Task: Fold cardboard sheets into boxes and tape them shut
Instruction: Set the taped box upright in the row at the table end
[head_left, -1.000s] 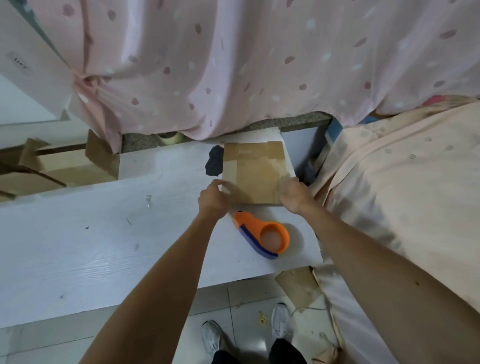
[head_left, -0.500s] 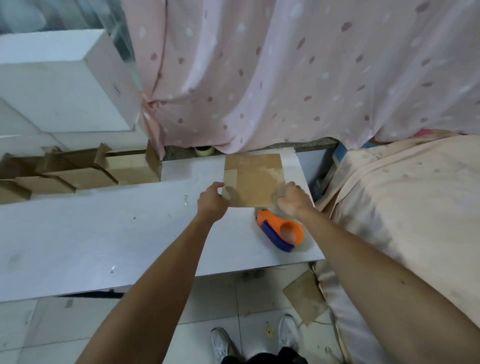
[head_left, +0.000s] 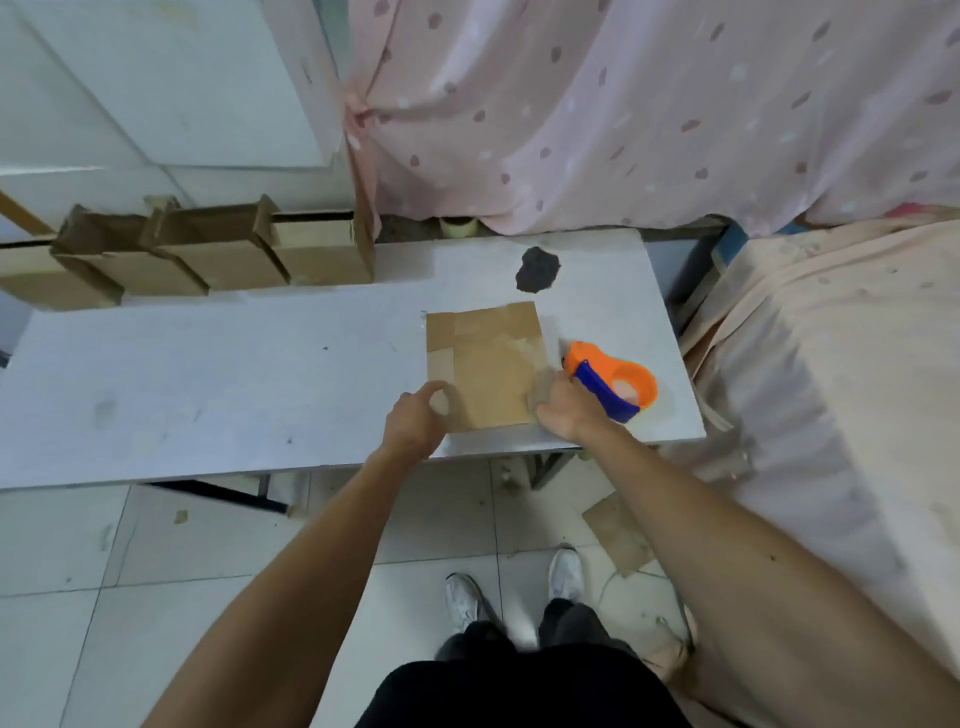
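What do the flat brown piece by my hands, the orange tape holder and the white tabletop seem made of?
The brown piece looks like cardboard: matte tan, with darker tape-like strips along its far and left edges. The tape holder is likely moulded plastic, smooth orange with a blue part. The tabletop is probably coated board, white and scuffed, with a dark chipped patch.

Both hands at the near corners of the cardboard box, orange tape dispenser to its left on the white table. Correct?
Wrong side: the tape dispenser lies right of the cardboard box, by the right hand, as the head view shows. The left hand is at the other near corner, all on the white table.
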